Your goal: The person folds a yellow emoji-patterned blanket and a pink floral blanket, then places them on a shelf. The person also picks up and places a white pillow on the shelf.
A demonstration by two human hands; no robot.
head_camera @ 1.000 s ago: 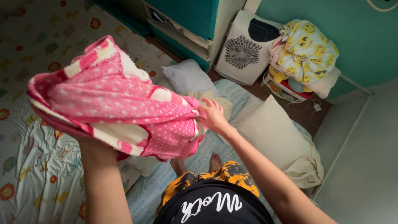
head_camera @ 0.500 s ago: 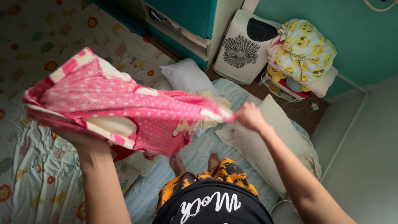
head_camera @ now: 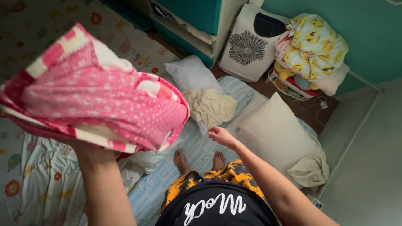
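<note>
Pink terry cloth fills the upper left of the view: a pink blanket (head_camera: 96, 96) with white dots and cream patches, bunched into a thick roll and held up in the air. The left hand (head_camera: 90, 147) is under it, mostly hidden by the folds, gripping the bundle from below with the forearm rising straight up to it. Below and to the left of that hand lies a pale bed sheet (head_camera: 37, 184) printed with flowers and small figures, rumpled over the mattress.

The right hand (head_camera: 221, 135) is out in front of the body, just right of the blanket's hanging edge and apart from it; its fingers are loosely curled and hold nothing. Right of that hand lies a large cream pillow (head_camera: 276, 134), tilted, with a crumpled cream cloth at its far corner. Just above the right hand sits a wadded beige cloth (head_camera: 210, 106), and beyond that a small white pillow (head_camera: 188, 73). Under the right hand is a light blue patterned mat (head_camera: 197, 150), where the person's two bare feet stand.

Farther up from the right hand, a white cushion with a dark round pattern (head_camera: 247, 46) leans against a teal cabinet (head_camera: 192, 16). To its right a yellow cloth printed with smiling faces (head_camera: 314, 42) is heaped on a pile against the teal wall.
</note>
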